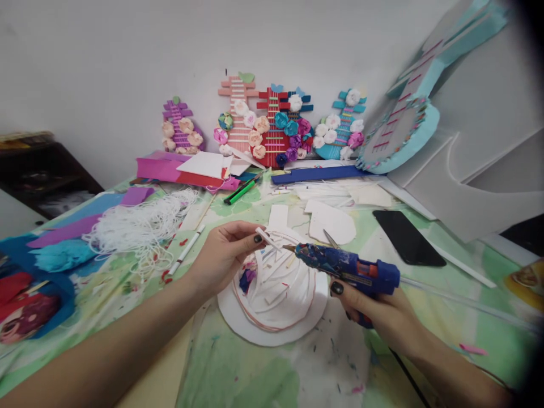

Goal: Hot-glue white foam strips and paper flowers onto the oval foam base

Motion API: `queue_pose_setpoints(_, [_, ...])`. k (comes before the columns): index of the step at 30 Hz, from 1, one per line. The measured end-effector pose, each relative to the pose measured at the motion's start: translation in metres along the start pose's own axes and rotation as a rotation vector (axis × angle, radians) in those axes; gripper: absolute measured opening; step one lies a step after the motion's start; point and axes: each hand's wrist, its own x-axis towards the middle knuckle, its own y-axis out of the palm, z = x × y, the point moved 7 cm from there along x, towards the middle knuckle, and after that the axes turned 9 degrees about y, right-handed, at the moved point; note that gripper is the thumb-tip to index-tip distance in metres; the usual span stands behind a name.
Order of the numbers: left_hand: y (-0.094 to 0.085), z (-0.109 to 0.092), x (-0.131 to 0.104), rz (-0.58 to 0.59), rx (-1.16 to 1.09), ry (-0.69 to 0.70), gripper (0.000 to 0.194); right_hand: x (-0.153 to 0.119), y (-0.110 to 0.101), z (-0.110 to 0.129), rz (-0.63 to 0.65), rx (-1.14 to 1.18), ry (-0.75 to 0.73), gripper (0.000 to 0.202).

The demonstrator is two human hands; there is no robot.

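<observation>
Between thumb and fingers, my left hand pinches a small white strip above the work. My right hand is wrapped round the handle of a blue hot glue gun. The gun's nozzle points left and is at the strip's lower end; whether they touch I cannot tell. Beneath both lies a white guitar-shaped cutout with a round body and a short neck. On it sits a round white plate with a reddish rim, holding white scraps and a few coloured bits.
Decorated paper guitars lean on the wall, beside a large turquoise guitar. A white cord pile lies left. Behind the work is a green cutter knife; a black phone lies right. Scissors stick out behind the glue gun.
</observation>
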Motion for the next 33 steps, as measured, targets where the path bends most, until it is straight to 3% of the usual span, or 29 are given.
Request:
queue_pose_setpoints(3, [-0.007,-0.001,0.004,-0.067,-0.006,0.03,0.021,0.004,-0.004,-0.005,-0.002,-0.046,0.06,0.032])
queue_pose_setpoints(7, [-0.011,0.0,0.005,-0.084,0.115,0.035,0.022,0.006,-0.02,0.006,-0.141,-0.016,-0.01,0.037])
queue_pose_setpoints(12, [-0.004,-0.003,0.0,0.039,0.531,0.013,0.017,0.006,-0.031,0.023,-0.234,0.065,-0.089,0.028])
queue_pose_setpoints(19, [0.021,-0.009,-0.015,0.316,1.024,0.097,0.025,0.006,-0.03,0.026,-0.226,0.048,-0.087,0.029])
queue_pose_setpoints(25, [0.036,-0.011,-0.028,0.44,1.153,0.138,0.01,0.006,-0.029,0.022,-0.221,0.051,-0.087,0.033])
queue_pose_setpoints(33, [0.033,0.0,-0.03,0.481,1.227,0.167,0.016,0.005,-0.029,0.02,-0.209,0.049,-0.079,0.041])
